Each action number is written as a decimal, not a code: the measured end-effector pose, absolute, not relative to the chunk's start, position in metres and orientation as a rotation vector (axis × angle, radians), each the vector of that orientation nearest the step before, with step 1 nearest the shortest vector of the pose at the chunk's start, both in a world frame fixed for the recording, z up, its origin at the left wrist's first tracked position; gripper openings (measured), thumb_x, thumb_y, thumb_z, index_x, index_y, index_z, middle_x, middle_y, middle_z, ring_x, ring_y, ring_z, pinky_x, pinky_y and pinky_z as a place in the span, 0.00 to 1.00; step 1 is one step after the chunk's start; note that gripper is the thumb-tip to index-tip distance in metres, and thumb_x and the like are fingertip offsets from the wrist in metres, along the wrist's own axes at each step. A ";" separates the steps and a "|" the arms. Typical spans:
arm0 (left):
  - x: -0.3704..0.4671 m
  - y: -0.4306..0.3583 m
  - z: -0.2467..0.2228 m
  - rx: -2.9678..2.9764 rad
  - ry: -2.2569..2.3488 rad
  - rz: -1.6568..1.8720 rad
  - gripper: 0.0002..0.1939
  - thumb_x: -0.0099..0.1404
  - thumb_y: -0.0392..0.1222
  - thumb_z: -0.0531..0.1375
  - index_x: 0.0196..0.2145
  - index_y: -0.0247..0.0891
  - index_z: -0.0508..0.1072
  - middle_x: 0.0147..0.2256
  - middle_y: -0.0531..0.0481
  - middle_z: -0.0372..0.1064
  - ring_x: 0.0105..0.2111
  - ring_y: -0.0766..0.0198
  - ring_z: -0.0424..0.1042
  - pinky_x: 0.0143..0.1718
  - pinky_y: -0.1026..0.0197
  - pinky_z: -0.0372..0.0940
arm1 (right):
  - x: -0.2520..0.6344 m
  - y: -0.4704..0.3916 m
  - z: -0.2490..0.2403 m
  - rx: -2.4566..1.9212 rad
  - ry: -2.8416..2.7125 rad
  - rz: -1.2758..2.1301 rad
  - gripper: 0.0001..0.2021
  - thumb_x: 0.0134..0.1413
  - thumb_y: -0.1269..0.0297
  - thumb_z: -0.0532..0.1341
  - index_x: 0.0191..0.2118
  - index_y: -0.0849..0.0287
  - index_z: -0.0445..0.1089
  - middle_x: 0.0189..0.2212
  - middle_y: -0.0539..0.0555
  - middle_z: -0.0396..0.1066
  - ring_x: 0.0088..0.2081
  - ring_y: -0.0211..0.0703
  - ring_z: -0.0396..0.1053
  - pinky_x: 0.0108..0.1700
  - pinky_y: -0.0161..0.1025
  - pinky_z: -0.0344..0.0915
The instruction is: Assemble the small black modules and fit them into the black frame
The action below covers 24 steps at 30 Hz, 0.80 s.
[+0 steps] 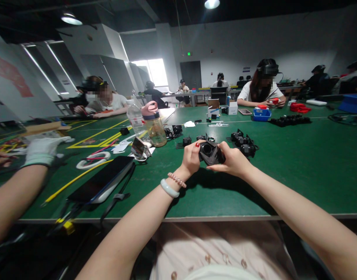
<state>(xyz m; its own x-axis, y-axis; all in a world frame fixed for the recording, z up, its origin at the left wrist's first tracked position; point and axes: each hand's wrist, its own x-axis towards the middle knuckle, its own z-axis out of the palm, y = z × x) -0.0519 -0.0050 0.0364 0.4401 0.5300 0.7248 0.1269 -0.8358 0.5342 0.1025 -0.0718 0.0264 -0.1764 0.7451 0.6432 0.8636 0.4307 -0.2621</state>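
Between both my hands, a little above the green table [196,198], is a black part [211,153] with a round ring-like opening. My left hand [192,157] grips its left side, thumb on top; a bead bracelet and a pale bangle circle that wrist. Fingers of my right hand [232,159] are closed on its right side. Just beyond my hands to the right lies a cluster of black parts [243,143]. Another small black part [187,141] stands beyond my left hand.
At the left, a neighbour's gloved hand [42,151] reaches over cables. A black phone-like device [101,181] lies near the front edge. Bottles, including a pink-lidded one [155,128], stand left of centre. A blue box [261,114] sits farther back, before a seated person [261,87].
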 end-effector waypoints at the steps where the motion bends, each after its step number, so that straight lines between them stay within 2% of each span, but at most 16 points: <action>1: -0.052 -0.005 0.036 2.295 0.555 1.364 0.22 0.62 0.44 0.39 0.33 0.31 0.68 0.29 0.47 0.68 0.29 0.66 0.65 0.31 0.65 0.59 | 0.103 -0.072 0.026 -1.353 -1.961 -0.210 0.28 0.37 0.41 0.55 0.36 0.60 0.54 0.21 0.52 0.64 0.19 0.38 0.63 0.20 0.29 0.49; 24: -0.052 -0.003 0.035 2.292 0.532 1.354 0.22 0.62 0.43 0.38 0.33 0.31 0.68 0.29 0.48 0.68 0.29 0.66 0.65 0.31 0.66 0.59 | 0.103 -0.071 0.026 -1.358 -1.956 -0.218 0.28 0.36 0.41 0.56 0.36 0.61 0.55 0.21 0.52 0.64 0.19 0.37 0.62 0.19 0.29 0.49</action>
